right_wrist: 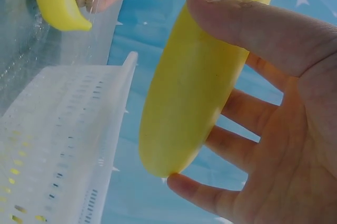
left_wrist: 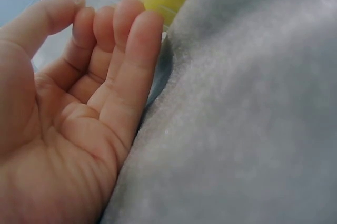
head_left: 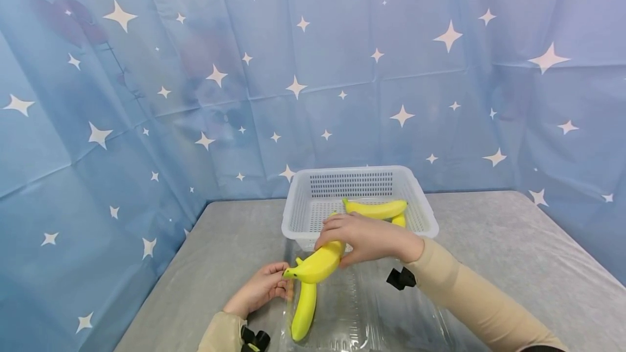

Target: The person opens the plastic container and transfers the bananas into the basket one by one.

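Observation:
My right hand (head_left: pixel 364 237) grips a yellow banana (head_left: pixel 318 264) above a clear plastic tray (head_left: pixel 342 308). In the right wrist view, thumb and fingers lie on opposite sides of this banana (right_wrist: pixel 189 92). Beneath it, a second banana (head_left: pixel 304 311) lies lengthwise along the tray's left side; its upper end is partly covered in the head view. At the tray's left edge, my left hand (head_left: pixel 264 288) pinches the clear rim between thumb and fingers. The left wrist view shows the left hand (left_wrist: pixel 89 92) with fingertips and thumb close together, beside a patch of yellow.
Behind the tray stands a white perforated basket (head_left: pixel 298 221) holding at least two bananas (head_left: pixel 376 209). A grey cloth (head_left: pixel 235 232) covers the table. A blue curtain with white stars (head_left: pixel 342 96) hangs behind and to the left.

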{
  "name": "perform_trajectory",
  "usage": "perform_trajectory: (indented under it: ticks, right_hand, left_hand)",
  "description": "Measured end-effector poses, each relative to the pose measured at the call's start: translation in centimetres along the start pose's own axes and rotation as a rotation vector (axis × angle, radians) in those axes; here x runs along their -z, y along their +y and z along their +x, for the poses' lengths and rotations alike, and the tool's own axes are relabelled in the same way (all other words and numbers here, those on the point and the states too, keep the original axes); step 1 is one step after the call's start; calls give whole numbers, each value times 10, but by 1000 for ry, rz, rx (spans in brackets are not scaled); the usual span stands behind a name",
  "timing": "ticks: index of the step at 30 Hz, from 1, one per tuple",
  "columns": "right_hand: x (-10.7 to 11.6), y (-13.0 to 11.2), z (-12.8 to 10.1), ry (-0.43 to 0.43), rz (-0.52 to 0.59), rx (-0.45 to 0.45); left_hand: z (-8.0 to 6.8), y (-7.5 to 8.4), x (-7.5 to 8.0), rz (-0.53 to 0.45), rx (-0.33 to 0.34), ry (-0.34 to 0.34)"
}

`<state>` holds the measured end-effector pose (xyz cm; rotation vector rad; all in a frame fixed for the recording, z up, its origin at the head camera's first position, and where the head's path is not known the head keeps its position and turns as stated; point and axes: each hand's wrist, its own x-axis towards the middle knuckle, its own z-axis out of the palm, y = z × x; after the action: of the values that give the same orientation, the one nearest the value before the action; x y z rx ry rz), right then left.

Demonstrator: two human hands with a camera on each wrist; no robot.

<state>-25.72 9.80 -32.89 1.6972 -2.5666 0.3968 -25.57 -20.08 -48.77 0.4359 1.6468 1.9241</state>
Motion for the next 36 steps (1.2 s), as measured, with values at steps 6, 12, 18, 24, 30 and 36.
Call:
perform_trajectory:
  ticks: [6, 12, 18, 24, 30, 36]
  right_hand:
    - [4, 4, 2, -22, -13, -36]
    - [6, 12, 4, -32, -12, -44]
    - [10, 16, 5, -27, 9, -62]
    - [11, 21, 4, -19, -11, -81]
    - [11, 26, 5, 6, -23, -72]
    - [11, 31, 6, 19, -25, -58]
  left_hand:
    - [0, 0, -1, -12, 20, 31]
    - [0, 0, -2, -1, 23, 36]
    - [0, 1, -2, 9, 3, 19]
    - [0, 0, -3, 14, 10, 22]
    - [1, -1, -2, 19, -7, 16]
    - [2, 0, -2, 26, 2, 15]
